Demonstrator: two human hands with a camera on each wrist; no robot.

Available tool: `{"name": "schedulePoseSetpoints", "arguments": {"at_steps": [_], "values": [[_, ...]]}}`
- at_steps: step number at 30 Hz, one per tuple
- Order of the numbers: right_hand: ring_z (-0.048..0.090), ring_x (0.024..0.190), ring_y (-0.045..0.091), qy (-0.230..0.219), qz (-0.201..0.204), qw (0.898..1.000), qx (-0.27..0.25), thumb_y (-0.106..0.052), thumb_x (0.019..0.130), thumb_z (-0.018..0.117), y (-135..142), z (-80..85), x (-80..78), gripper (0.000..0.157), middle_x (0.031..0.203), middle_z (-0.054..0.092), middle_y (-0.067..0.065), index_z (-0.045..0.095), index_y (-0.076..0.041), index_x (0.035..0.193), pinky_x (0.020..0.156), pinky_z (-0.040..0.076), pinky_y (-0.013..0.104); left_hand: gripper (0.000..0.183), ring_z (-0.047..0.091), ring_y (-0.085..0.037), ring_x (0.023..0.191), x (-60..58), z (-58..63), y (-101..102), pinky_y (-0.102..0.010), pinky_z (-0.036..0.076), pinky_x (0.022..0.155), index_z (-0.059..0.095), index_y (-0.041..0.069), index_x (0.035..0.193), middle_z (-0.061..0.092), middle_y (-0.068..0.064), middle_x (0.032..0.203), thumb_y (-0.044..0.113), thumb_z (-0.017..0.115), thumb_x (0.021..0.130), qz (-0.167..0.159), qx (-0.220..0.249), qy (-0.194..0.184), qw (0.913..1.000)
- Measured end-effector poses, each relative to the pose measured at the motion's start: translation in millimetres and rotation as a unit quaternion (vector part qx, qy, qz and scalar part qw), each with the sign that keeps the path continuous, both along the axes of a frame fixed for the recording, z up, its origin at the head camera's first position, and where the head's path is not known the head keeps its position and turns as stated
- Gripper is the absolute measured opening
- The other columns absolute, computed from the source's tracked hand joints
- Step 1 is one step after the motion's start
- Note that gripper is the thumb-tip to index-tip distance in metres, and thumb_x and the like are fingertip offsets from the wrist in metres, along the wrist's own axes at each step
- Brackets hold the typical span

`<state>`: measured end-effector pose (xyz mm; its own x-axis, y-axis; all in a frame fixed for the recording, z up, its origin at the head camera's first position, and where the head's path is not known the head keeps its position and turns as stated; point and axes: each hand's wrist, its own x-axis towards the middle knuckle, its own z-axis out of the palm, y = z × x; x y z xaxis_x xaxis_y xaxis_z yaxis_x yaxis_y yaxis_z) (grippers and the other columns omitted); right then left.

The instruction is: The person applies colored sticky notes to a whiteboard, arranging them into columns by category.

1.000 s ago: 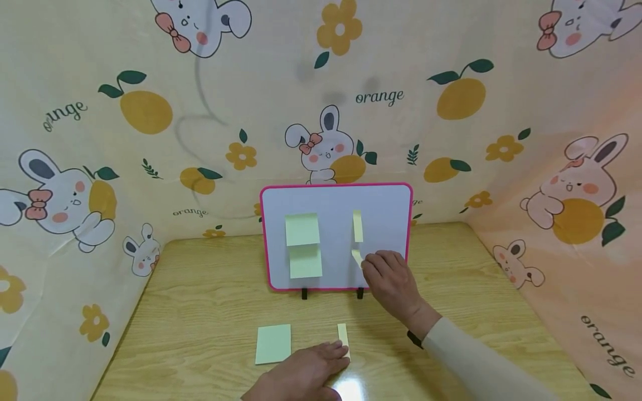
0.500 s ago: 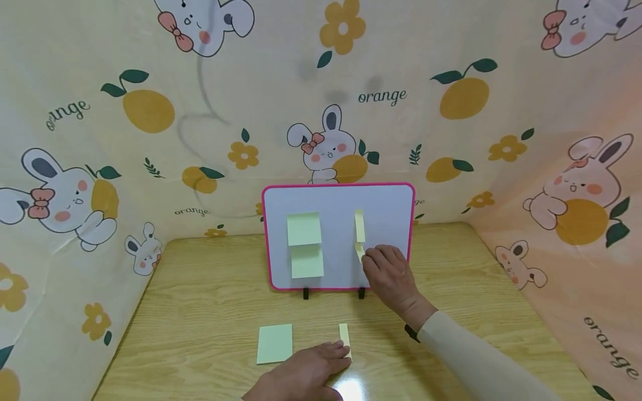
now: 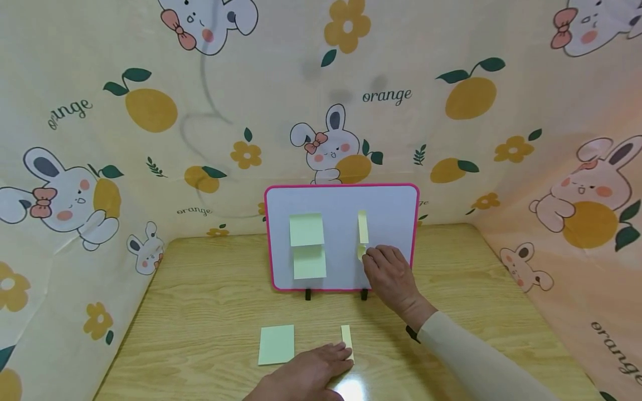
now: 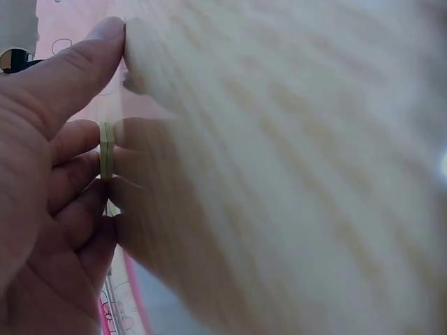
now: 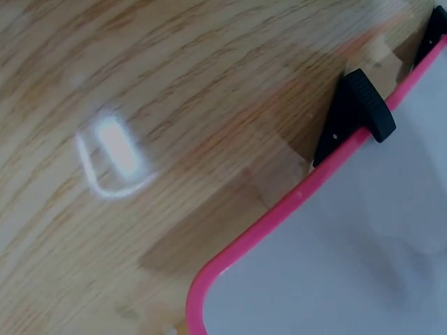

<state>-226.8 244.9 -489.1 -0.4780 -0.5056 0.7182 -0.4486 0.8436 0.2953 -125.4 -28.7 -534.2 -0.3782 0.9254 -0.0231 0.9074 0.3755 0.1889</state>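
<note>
My right hand, fingers curled, pinches the lower end of a narrow pale yellow sticky note against the whiteboard. Just above it, another narrow yellow sticky note hangs on the board. My left hand lies on the table, its fingertips resting on a slim yellow sticky note pad. That pad's edge shows beside the fingers in the left wrist view. To the left of this hand lies a square green sticky note pad. In the right wrist view the right hand is out of sight.
Two square green sticky notes, an upper one and a lower one, hang on the board's left half. The pink-rimmed board stands on black feet on the wooden table. A patterned cloth encloses the back and sides.
The lower narrow note has gone from slanting straight to bent and curled near my right fingertips, which have risen slightly along the board. My left hand stays on the slim pad.
</note>
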Motion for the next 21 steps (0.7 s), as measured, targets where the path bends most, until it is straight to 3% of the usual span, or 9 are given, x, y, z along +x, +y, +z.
{"name": "schedulePoseSetpoints", "arguments": {"at_steps": [4,7,10,12,15,18,21], "values": [[0.067,0.101,0.032,-0.029,-0.014,0.999,0.009,-0.014,0.103,0.063,-0.5,-2.9,0.9,0.015,0.109,0.072,0.013,0.068,0.000,0.107,0.092,0.060,0.045,0.062,0.047,-0.019,0.151,-1.3,-2.3,-0.4,-0.027,0.041,0.122,0.057,0.011,0.153,0.053,-0.006,0.160,0.047,0.064,0.103,-0.004,0.003,-0.006,1.0000],[0.066,0.107,0.032,-0.049,-0.026,0.998,0.018,-0.014,0.092,0.077,-0.8,-7.2,1.9,0.030,0.115,0.072,0.014,0.070,0.001,0.117,0.096,0.059,0.045,0.062,0.047,-0.019,0.150,-1.6,-2.5,-0.5,-0.027,0.041,0.123,0.057,0.010,0.153,0.053,-0.007,0.160,0.046,0.063,0.103,-0.010,0.006,-0.005,0.9999],[0.064,0.114,0.033,-0.062,-0.036,0.997,0.029,-0.015,0.089,0.080,-0.6,-12.9,3.6,0.044,0.123,0.071,0.016,0.069,0.002,0.128,0.100,0.057,0.046,0.061,0.048,-0.019,0.150,-1.1,-1.4,0.6,-0.027,0.041,0.123,0.057,0.010,0.152,0.054,-0.007,0.159,0.046,0.063,0.103,-0.015,0.007,0.004,0.9999],[0.062,0.120,0.034,-0.069,-0.042,0.996,0.035,-0.016,0.092,0.074,-0.2,-17.3,5.2,0.046,0.130,0.069,0.017,0.066,0.003,0.134,0.103,0.056,0.048,0.061,0.049,-0.018,0.149,-0.3,-0.2,1.5,-0.026,0.041,0.122,0.058,0.010,0.151,0.054,-0.007,0.158,0.046,0.064,0.102,-0.015,0.003,0.015,0.9998],[0.061,0.128,0.036,-0.070,-0.049,0.996,0.037,-0.018,0.103,0.053,-0.4,-24.4,8.7,0.043,0.138,0.067,0.019,0.064,0.003,0.139,0.107,0.054,0.052,0.061,0.050,-0.016,0.148,1.1,2.7,3.4,-0.025,0.041,0.121,0.061,0.012,0.149,0.056,-0.004,0.156,0.049,0.065,0.101,-0.016,-0.008,0.046,0.9988],[0.060,0.133,0.036,-0.065,-0.056,0.995,0.044,-0.022,0.109,0.030,-0.3,-31.9,13.4,0.053,0.143,0.066,0.018,0.064,0.004,0.140,0.109,0.051,0.054,0.059,0.053,-0.015,0.146,2.0,6.3,5.7,-0.023,0.042,0.120,0.064,0.014,0.146,0.060,-0.002,0.153,0.053,0.063,0.102,-0.009,-0.008,0.065,0.9978],[0.059,0.136,0.035,-0.067,-0.060,0.995,0.050,-0.024,0.110,0.019,-0.6,-36.8,18.8,0.061,0.146,0.064,0.018,0.065,0.004,0.139,0.111,0.050,0.056,0.047,0.057,-0.011,0.141,1.6,9.1,9.1,-0.021,0.044,0.117,0.072,0.016,0.133,0.067,0.005,0.143,0.052,0.061,0.104,-0.002,0.017,0.077,0.9969]]}}
